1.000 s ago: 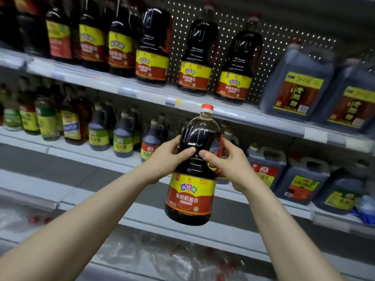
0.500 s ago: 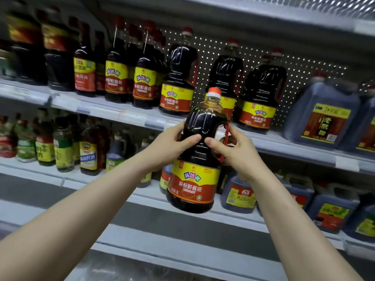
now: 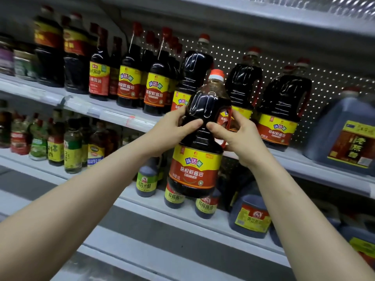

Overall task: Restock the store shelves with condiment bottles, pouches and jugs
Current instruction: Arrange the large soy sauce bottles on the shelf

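The soy sauce bottle, upright in mid-air, has risen in the last second from the lower rows to the edge of the upper shelf, my left hand and right hand both curled round its shoulder, so it looks nearly ready to join the matching bottles.

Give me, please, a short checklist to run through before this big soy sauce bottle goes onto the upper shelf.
1. Grip: left hand and right hand both hold the soy sauce bottle: ok.
2. Orange cap in place: ok.
3. Label faces the person: ok.
4. Matching bottles stand on the upper shelf: ok.
5. Free slot: hidden behind the held bottle: cannot tell.
6. Base above the shelf edge: it appears lower: not ok.
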Demonstrator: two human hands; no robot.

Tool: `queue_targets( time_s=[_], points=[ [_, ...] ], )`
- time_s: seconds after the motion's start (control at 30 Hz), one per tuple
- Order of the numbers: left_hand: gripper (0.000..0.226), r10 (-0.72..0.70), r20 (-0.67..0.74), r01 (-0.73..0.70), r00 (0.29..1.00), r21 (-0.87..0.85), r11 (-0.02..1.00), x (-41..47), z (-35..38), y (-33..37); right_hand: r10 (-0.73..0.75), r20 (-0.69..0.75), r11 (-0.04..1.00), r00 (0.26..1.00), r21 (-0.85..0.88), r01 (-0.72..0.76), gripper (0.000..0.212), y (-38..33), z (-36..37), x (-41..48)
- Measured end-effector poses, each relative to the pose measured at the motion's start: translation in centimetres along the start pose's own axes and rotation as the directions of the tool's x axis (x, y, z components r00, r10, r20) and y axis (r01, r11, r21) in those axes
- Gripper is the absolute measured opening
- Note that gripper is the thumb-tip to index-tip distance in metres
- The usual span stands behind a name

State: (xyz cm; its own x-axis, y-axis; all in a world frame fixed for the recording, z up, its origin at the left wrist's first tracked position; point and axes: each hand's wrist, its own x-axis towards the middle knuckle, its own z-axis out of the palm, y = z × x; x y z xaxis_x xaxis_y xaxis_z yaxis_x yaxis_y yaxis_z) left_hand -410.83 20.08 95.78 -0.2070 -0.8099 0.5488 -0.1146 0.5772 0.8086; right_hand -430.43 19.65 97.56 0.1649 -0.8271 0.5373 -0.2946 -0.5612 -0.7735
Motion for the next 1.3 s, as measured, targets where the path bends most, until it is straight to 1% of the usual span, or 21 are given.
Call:
queue_targets(
  time_s=[0.13, 0.27, 0.47, 0.53, 0.6, 0.7, 0.83, 1.0, 1.17, 1.3],
  points=[
    [0.032, 0.029, -0.02, -0.029, 0.999, 0.001, 1.0, 0.9, -0.9, -0.3, -0.009, -0.009, 1.0, 1.0, -0.002, 0.009, 0.054, -0.1, 0.4, 1.2],
    [0.029, 0.065, 0.004, -0.065, 0.998, 0.003, 0.998, 2.3, -2.2, -0.5, -0.016, -0.036, 1.0, 0.999, 0.016, 0.016, 0.049, -0.5, 1.2, 2.6],
    [0.036, 0.096, 0.042, -0.093, 0.994, -0.067, 0.993, 5.2, -5.2, 0.6, -0.08, -0.08, 0.997, 0.994, -0.023, 0.078, 0.039, -2.9, 2.1, 5.7],
    [0.032, 0.124, 0.041, -0.121, 0.991, -0.067, 0.99, 6.2, -6.4, 1.3, -0.106, -0.086, 0.993, 0.991, -0.056, 0.102, 0.043, -4.3, 2.5, 6.7],
    [0.028, 0.16, 0.04, -0.157, 0.986, -0.077, 0.985, 7.2, -7.5, 2.0, -0.131, -0.102, 0.989, 0.986, -0.087, 0.123, 0.051, -5.6, 2.9, 7.7],
    [0.027, 0.215, 0.039, -0.212, 0.976, -0.061, 0.975, 8.6, -9.1, 2.9, -0.167, -0.16, 0.981, 0.973, -0.13, 0.147, 0.063, -7.4, 3.6, 9.2],
    [0.03, 0.279, 0.058, -0.275, 0.959, -0.072, 0.959, 10.2, -11.1, 3.4, -0.2, -0.181, 0.969, 0.963, -0.183, 0.167, 0.062, -8.9, 4.4, 10.9],
    [0.035, 0.305, 0.083, -0.3, 0.949, -0.071, 0.951, 11.5, -12.5, 3.0, -0.211, -0.219, 0.966, 0.953, -0.196, 0.169, 0.061, -8.9, 5.4, 12.0],
    [0.037, 0.301, 0.105, -0.295, 0.948, -0.065, 0.953, 12.3, -12.7, 2.1, -0.197, -0.25, 0.973, 0.948, -0.167, 0.158, 0.057, -7.6, 6.0, 12.7],
    [0.036, 0.285, 0.12, -0.277, 0.951, -0.079, 0.958, 12.9, -12.5, 1.0, -0.174, -0.265, 0.977, 0.948, -0.165, 0.134, 0.063, -6.5, 6.2, 13.1]
  ],
)
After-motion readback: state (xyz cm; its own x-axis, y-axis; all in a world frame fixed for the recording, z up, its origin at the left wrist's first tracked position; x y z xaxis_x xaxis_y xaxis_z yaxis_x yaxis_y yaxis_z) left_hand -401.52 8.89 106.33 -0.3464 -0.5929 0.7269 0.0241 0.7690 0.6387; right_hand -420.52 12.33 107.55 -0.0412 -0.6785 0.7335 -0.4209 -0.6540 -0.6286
